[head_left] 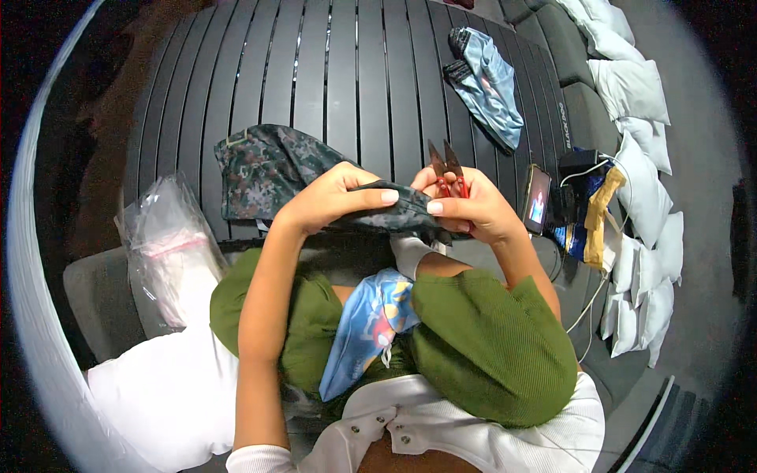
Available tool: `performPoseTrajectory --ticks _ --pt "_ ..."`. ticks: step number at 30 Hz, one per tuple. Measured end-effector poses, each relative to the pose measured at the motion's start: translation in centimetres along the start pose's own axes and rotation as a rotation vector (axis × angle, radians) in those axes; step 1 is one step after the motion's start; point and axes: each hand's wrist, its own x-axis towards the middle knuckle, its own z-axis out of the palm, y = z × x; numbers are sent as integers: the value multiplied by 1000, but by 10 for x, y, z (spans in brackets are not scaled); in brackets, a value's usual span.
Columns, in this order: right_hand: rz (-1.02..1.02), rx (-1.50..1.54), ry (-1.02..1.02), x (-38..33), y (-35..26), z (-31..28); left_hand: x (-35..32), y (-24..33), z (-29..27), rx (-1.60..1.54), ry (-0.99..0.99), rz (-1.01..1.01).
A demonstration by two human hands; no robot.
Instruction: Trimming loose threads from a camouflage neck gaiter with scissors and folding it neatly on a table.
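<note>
"So, what can you count from your end?"

"From my remote feed I get one camouflage cloth (pixel 272 169), stretching from left of centre to the middle of the frame, and one pair of snips (pixel 453 160) just right of centre. I also count two pieces of blue cloth: a plain one (pixel 489 91) at the upper right and a printed one (pixel 364 331) on the lap, lower centre. Then one phone (pixel 538 201) at the right and one plastic bag (pixel 169 236) at the left. The cushions (pixel 627 88) down the right edge overlap too much for me to number."

"And the hands?"

"I see the left hand (pixel 331 197) closed on the camouflage cloth, thumb laid straight along the top, its fingers mostly hidden behind the fabric. The right hand (pixel 473 205) is curled round the snips, and its thumb presses the cloth's gathered end. The blades point up, slightly parted."

"Materials?"

"The camouflage is a mottled dark green and grey, lying flat at its left end and bunched between the hands. The plain blue piece looks shiny, with black ruffled trim. The bag is clear and crinkled, the cushions white and puffy, the table (pixel 341 71) dark and slatted."
</note>
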Motion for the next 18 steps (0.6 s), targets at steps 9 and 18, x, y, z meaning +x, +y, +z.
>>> performPoseTrajectory --ticks 9,18 --pt "-36 34 97 -2 0 2 1 -10 -1 -143 16 -33" --pt "-385 -359 365 9 13 -12 11 -7 11 -123 166 5"
